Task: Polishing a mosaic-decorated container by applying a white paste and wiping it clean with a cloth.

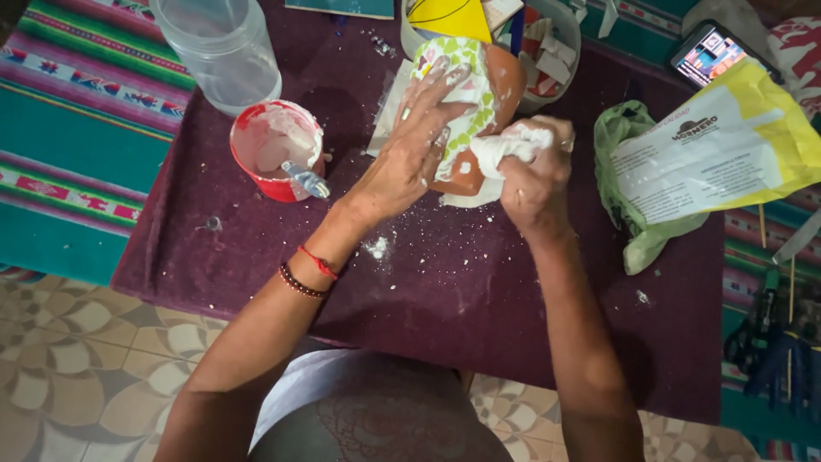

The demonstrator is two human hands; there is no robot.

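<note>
A terracotta clay pot point(505, 81) lies on its side on the dark purple cloth point(479, 291), part of it covered in green-and-white mosaic tile pieces. My left hand point(419, 141) is spread over the tiled side and holds the pot steady. Pressed against the pot's lower side is a white rag point(500, 152), bunched in my right hand point(534, 180). White paste smears both hands.
A red cup point(275, 150) of white paste with a tool in it stands left of the pot. Behind it is a clear plastic jar point(221, 47). A yellow-and-white bag point(727, 145) on green plastic, a phone point(708, 53) and pliers point(774, 338) lie at the right.
</note>
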